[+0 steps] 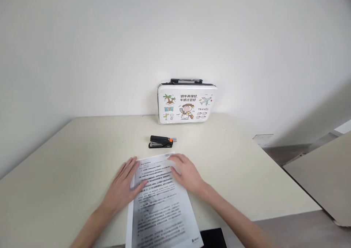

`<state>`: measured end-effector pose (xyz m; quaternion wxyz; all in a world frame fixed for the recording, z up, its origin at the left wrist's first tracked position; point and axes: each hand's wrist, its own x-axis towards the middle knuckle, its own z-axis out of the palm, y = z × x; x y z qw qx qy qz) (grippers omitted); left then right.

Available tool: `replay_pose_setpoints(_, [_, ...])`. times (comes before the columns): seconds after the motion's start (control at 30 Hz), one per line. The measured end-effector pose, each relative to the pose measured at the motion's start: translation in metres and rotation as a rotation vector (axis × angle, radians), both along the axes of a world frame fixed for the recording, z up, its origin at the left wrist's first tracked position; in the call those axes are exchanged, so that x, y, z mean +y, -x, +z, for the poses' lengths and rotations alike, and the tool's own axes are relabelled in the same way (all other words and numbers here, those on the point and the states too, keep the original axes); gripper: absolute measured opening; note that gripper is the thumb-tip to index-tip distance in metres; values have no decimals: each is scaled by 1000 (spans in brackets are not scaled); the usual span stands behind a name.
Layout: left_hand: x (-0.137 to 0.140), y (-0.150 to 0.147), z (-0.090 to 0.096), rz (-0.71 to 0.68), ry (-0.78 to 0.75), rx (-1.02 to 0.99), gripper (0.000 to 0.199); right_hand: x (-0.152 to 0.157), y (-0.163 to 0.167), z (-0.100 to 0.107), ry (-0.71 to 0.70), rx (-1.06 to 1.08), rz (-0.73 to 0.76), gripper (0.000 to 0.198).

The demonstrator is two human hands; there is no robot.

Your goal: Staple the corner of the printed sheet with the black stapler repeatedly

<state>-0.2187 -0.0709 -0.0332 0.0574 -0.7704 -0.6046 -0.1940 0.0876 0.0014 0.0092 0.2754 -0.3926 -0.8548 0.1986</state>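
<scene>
Printed sheets of paper lie on the table in front of me, covered in dark lines of text, with a second edge showing along the left side. My left hand rests at their upper left edge, fingers stretched out and thumb over the page. At the upper right corner, my right hand touches the paper with bent fingers, thumb apart from them. Its fingertips lie on the sheet's edge. Just beyond the paper sits a black stapler with an orange part and a metal piece sticking out at its right end.
A white case with cartoon prints and a black handle stands upright against the wall at the table's back. Part of a black object shows at the near edge. Another pale tabletop is at the right, across a gap from the table.
</scene>
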Motion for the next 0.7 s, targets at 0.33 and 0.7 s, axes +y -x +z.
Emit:
replay_pose_setpoints(0.33, [-4, -4, 2, 97, -18, 59, 83, 75, 19, -49, -77, 344, -219, 39])
replay_pose_setpoints(0.7, [-5, -5, 7, 73, -54, 50, 77, 88, 10, -70, -16, 400, -302, 35])
